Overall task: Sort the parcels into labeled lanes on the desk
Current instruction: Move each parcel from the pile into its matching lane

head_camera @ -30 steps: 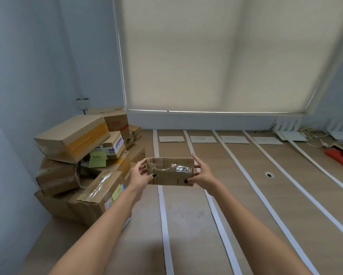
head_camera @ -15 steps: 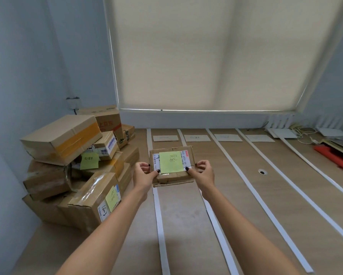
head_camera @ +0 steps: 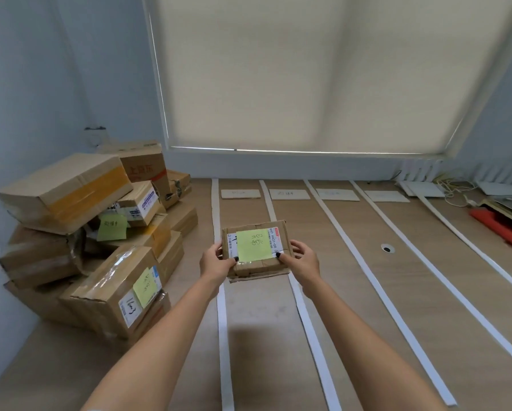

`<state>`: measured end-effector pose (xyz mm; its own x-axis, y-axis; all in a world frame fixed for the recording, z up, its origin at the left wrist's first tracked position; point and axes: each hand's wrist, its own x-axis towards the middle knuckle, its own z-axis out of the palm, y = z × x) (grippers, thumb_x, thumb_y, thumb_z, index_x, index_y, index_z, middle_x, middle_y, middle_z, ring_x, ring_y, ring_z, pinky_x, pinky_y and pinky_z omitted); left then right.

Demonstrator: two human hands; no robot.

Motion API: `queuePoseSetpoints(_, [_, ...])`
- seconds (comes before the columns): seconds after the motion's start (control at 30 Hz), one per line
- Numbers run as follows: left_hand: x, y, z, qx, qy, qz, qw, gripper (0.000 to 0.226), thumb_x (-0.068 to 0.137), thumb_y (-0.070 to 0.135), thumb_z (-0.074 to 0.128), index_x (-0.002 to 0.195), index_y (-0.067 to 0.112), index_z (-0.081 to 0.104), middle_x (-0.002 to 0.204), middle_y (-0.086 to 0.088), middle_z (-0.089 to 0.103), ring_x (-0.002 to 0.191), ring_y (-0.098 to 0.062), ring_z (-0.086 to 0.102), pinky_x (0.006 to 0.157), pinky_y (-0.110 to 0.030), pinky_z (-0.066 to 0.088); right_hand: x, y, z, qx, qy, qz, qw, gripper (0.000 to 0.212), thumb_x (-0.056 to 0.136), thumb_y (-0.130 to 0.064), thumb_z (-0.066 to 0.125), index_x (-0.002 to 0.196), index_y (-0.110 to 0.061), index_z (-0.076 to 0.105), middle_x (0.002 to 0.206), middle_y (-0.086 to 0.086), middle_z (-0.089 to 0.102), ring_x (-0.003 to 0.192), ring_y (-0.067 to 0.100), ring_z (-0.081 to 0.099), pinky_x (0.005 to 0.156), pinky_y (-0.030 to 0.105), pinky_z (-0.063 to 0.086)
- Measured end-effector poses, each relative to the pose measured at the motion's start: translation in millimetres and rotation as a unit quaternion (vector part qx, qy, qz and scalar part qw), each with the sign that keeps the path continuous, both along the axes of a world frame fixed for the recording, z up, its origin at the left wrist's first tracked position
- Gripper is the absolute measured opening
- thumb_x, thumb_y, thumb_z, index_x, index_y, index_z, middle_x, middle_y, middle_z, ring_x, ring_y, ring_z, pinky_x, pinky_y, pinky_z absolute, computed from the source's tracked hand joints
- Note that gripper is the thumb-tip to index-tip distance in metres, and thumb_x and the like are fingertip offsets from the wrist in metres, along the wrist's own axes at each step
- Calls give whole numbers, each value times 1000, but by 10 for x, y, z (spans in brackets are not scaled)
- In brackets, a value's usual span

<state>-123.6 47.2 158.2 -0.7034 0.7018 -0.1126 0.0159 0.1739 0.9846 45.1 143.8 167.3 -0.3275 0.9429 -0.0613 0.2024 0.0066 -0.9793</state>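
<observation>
Head view: both hands hold one small parcel (head_camera: 256,250) between them. The left hand (head_camera: 214,262) grips its left edge, thumb on the top face and fingers curled behind; the right hand (head_camera: 303,261) pinches the right edge with the thumb on top, its fingers only loosely curled past the far side. The parcel is tilted towards the camera, its top face showing a green note (head_camera: 253,244) stuck over a white shipping label. It sits above the first lane, between the two leftmost white strips (head_camera: 300,298), and its near edge looks very close to the desk (head_camera: 367,277); I cannot tell whether it touches.

The step in hand appears to be reading the note so as to pick a lane. The handwriting is too small to make out, as are the four lane cards (head_camera: 290,194) lying at the far ends of the lanes, so the right lane cannot be named from here. The next move calls for matching note to card, then carrying the parcel to that lane and setting it down flat inside the strips, not across one.

Both forearms reach straight forward from the bottom of the view, roughly parallel, wrists level, hands meeting at mid-desk. The unsorted pile (head_camera: 100,247) of boxes stands at the left against the wall, well apart from the hands.
</observation>
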Motion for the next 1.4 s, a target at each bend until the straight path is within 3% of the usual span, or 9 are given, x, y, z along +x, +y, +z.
queuePoseSetpoints(0.4, [1710, 1788, -140, 26, 12, 55, 998, 58, 81, -11, 53, 133, 12, 48, 115, -4, 59, 95, -13, 53, 60, -14, 45, 1583, 1901, -234, 38, -33, 65, 997, 62, 81, -25, 72, 137, -11, 48, 122, 8, 60, 114, 20, 55, 97, 31, 46])
queuePoseSetpoints(0.5, [2379, 2405, -195, 38, -16, 75, 996, 59, 80, -13, 52, 133, 14, 49, 116, -6, 61, 96, -15, 57, 57, -14, 47, 2264, 2531, -258, 48, -46, 100, 993, 49, 81, -22, 71, 126, -11, 58, 92, -9, 68, 85, 2, 62, 72, 8, 48])
queuePoseSetpoints(0.57, [2783, 2795, -194, 34, -19, 79, 996, 59, 80, -13, 51, 133, 14, 49, 114, -5, 59, 95, -14, 54, 50, -10, 46, 2686, 2923, -251, 51, -55, 107, 991, 45, 81, -21, 71, 123, -13, 59, 80, -19, 62, 74, -5, 57, 60, 6, 44])
queuePoseSetpoints(0.7, [3409, 3452, -102, 15, -8, 58, 998, 62, 82, -13, 51, 137, 15, 44, 126, -9, 56, 103, -14, 51, 59, -15, 47, 3348, 3543, -208, 21, -58, 94, 994, 57, 82, -23, 70, 133, -11, 50, 89, -10, 57, 90, 11, 56, 76, 23, 45])
queuePoseSetpoints(0.87, [3857, 4064, 80, -7, 0, 47, 999, 61, 82, -13, 50, 137, 14, 44, 128, -10, 56, 104, -15, 52, 68, -20, 48, 3835, 4076, -36, 6, -57, 75, 996, 50, 81, -20, 71, 128, -13, 54, 93, -5, 62, 76, -3, 53, 50, 0, 40])
queuePoseSetpoints(1.13, [4367, 5023, 108, -33, 15, 13, 999, 58, 82, -14, 49, 133, 13, 48, 122, -8, 60, 99, -18, 56, 60, -19, 46, 4421, 4829, -1, -19, -52, 32, 998, 58, 81, -24, 70, 133, -13, 46, 115, 2, 58, 90, 6, 55, 76, 16, 43])
queuePoseSetpoints(1.2, [4568, 5259, 73, -41, 27, 2, 999, 59, 84, -10, 50, 137, 15, 44, 125, -7, 58, 101, -17, 54, 66, -20, 48, 4616, 5048, -48, -24, -53, 15, 998, 57, 82, -24, 68, 134, -12, 46, 123, 6, 55, 98, 12, 52, 81, 22, 42])
queuePoseSetpoints(1.3, [4848, 5615, -25, -84, 45, -15, 995, 61, 87, 0, 52, 143, 20, 35, 134, -10, 46, 116, -23, 48, 96, -39, 48, 4892, 5396, -168, -27, -63, -9, 998, 53, 85, -28, 64, 133, -13, 47, 126, 8, 49, 100, 13, 50, 82, 24, 42])
queuePoseSetpoints(1.4, [5109, 5945, -167, -115, 38, -34, 992, 64, 90, 5, 47, 147, 28, 26, 137, -12, 42, 127, -29, 40, 104, -46, 40, 5104, 5713, -366, -39, -81, -13, 996, 53, 87, -29, 62, 135, -12, 46, 126, 10, 45, 104, 17, 49, 90, 28, 45])
